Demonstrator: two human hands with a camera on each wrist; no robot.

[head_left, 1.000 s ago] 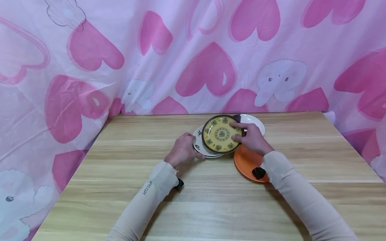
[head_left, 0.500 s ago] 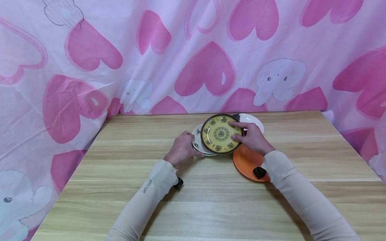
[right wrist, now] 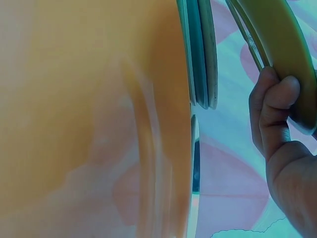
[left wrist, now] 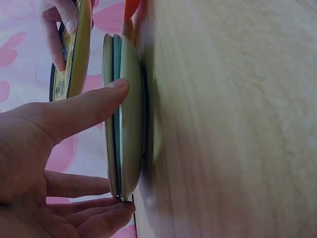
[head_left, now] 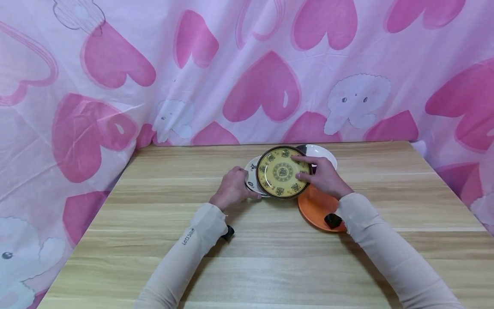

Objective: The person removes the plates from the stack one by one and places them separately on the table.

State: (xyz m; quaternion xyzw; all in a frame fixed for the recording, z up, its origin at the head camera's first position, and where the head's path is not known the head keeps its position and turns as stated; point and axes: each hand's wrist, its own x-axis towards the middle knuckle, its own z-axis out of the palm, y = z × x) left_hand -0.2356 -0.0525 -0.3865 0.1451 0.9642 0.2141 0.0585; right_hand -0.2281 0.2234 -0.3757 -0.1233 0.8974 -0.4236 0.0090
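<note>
My right hand pinches a yellow plate with a dark rim and dark printed motifs, thumb and fingers at its right edge. The right wrist view has that plate raised apart from the stack. Below it and to the left, my left hand grips a small stack of plates by the edge. On top of the stack is a white plate with dark motifs, partly covered by the yellow one. A teal plate and a pale plate lie under it, with the left thumb across their rims.
An orange plate lies on the wooden table under the right wrist. Behind the right hand is a white plate with a dark section. A pink heart-patterned curtain hangs along the table's back edge.
The yellow plate has shifted slightly left and now covers more of the white plate. Both hands keep their holds almost in place.
</note>
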